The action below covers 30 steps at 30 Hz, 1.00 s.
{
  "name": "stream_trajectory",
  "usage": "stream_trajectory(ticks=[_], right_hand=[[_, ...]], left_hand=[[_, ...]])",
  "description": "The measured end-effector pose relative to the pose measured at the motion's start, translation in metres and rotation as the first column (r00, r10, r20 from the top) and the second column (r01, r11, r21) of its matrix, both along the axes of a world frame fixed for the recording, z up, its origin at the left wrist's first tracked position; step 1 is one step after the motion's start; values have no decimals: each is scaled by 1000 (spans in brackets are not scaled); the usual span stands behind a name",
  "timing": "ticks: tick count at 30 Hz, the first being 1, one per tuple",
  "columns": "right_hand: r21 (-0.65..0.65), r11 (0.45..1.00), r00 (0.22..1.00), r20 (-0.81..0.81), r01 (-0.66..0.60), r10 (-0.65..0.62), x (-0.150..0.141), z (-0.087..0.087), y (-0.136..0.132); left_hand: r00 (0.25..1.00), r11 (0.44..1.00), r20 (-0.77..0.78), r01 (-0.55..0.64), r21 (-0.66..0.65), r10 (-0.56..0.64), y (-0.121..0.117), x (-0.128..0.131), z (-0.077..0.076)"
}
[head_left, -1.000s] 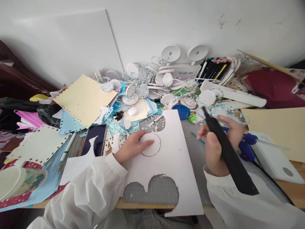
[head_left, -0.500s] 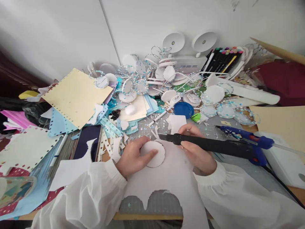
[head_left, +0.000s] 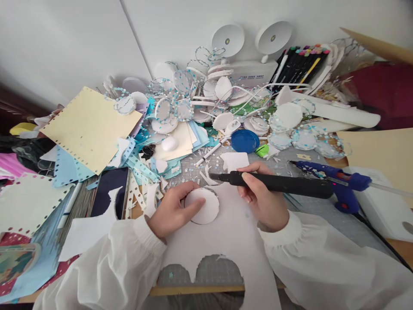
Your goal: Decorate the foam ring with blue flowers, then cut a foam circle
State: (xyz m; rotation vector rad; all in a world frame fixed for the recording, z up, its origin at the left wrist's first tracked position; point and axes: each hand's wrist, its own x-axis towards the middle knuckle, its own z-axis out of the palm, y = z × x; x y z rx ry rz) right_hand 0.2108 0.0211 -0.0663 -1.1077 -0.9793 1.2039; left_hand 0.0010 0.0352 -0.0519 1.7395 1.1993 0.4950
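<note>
My left hand lies on a white round disc that rests on a large white sheet, fingers bent over the disc's left edge. My right hand grips a long black pen-shaped tool, held nearly level. The tool's tip points left, just above the disc's upper right edge. The sheet has rounded cut-outs along its near edge, showing the grey cutting mat beneath. White sleeves cover both my arms.
A blue glue gun lies right of my right hand beside a white box. Behind are piles of white discs with blue beads, a blue lid, markers, a white twin-headed lamp and cream punched card.
My right hand brought the black tool down from upright at the right to level over the sheet, its tip now near the disc. The left hand stayed on the disc. The view tilted down.
</note>
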Motion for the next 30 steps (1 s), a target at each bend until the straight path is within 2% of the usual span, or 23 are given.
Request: stream_trajectory(ticks=[4,9,12,15,19,27,30], right_hand=[[8,1000,1000,12,-24,24,-1,1,2],[61,995,997,12,-78,77,0,3,1],[39,999,994,109,-17,13,2,5,-2],[35,993,967,226,109,-114,3,6,-7],[115,967,922,292,229,-254,1,9,-11],[303,926,848,407,227,-341,1,13,-16],[314,935,834,461,165,-302,1,13,-17]], left_hand=[[1000,1000,-6,22,-20,-22,3,-2,1],[993,976,102,79,-203,-60,8,-4,4],[987,974,157,74,-215,-40,9,-5,2],[982,976,188,42,-216,-1,9,-6,1],[976,969,213,9,-249,46,7,-5,0],[975,960,207,-23,-279,84,6,-3,1],[973,957,214,-22,-289,87,6,-3,1]])
